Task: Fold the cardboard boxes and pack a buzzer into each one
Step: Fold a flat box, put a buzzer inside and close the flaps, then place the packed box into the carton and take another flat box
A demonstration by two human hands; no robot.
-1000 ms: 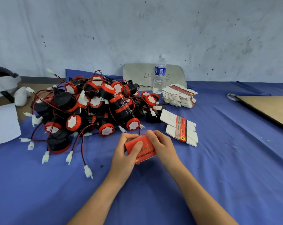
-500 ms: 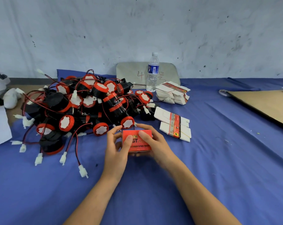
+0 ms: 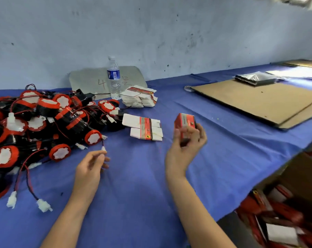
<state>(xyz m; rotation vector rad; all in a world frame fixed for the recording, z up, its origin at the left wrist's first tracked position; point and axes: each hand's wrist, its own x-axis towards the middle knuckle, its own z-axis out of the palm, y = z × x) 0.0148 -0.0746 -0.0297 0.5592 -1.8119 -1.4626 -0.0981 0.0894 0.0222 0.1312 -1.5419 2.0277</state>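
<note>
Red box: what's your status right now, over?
Right hand grips red box, lifted off the table. Left hand open, beside buzzer pile. Nothing blocking toward carton.

Clear plastic water bottle (image 3: 113,77) at the back edge of the blue-clothed bench (image 3: 133,194) — flat brown cardboard sheet (image 3: 255,102) toward its right end.

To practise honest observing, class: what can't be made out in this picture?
Head view:
- Box in right hand: print, motion blur; contents, its walls hide them.
- Left hand: whether it pinches the connector, blurred.
- Carton: cut off by edges, contents blurred.
- Buzzer pile: cut off by left edge.
</note>
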